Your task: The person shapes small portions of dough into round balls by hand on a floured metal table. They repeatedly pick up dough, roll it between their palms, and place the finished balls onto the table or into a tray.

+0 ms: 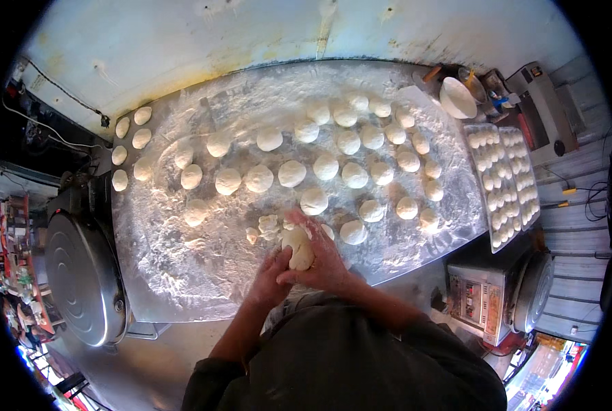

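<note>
Between my two hands is an elongated lump of pale dough [299, 249] at the near side of a floured metal table [182, 287]. My left hand [274, 277] grips its near left side, thumb against it. Around the right side curls my right hand [322, 254], its fingers dusted with flour. Small torn dough scraps [269, 226] lie just beyond my left hand. A round dough ball [314, 201] rests past my right fingertips, and another ball [353, 232] sits to the right. My palms hide part of the held lump.
Several dough balls [259, 178] spread across the table. Two trays of small dough pieces [492, 180] stand off its right edge. A white bowl [458, 97] and a kitchen scale [542, 110] are at the back right. A round metal lid [77, 280] flanks the left edge, and an electric machine [473, 303] stands below right.
</note>
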A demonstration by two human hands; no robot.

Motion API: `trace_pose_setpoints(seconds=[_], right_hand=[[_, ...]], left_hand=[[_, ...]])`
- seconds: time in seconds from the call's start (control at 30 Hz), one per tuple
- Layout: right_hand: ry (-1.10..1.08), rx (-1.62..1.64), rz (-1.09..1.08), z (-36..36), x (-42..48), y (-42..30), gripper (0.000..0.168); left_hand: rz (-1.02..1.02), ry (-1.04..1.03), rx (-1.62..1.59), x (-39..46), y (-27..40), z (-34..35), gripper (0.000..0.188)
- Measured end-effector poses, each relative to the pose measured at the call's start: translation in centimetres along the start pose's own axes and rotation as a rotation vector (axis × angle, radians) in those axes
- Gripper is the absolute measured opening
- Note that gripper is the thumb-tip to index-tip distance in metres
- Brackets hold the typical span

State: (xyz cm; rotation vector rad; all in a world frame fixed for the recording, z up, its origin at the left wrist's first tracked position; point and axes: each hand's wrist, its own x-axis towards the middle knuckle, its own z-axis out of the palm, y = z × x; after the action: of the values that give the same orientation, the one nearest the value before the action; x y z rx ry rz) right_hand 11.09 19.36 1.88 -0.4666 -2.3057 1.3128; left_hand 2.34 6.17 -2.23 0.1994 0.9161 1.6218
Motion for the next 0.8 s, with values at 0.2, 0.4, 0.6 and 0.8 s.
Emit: trace_pose_setpoints(seconds=[0.2, 0.4, 0.6, 0.8], right_hand=[[0.110, 0.195, 0.301, 0.8, -2.7, 2.5, 0.045], [0.043, 0.399, -0.023, -1.7, -1.4, -0.8, 0.088], [-0.152, 0.306, 0.019, -4.1, -0.9, 0.3, 0.086], [0.042, 0.426, 0.180, -2.5, -2.5, 0.6, 0.028]], left_hand=[[0.298, 0.128, 0.519, 0.2, -3.8, 1.7, 0.047], [0.415, 0.355, 0.410, 0.4, -5.5, 3.6, 0.046], [-0.028, 0.162, 0.373, 0.3, -0.7, 5.2, 0.059], [0.048, 0.105, 0.359, 0.5, -2.4, 5.2, 0.058]])
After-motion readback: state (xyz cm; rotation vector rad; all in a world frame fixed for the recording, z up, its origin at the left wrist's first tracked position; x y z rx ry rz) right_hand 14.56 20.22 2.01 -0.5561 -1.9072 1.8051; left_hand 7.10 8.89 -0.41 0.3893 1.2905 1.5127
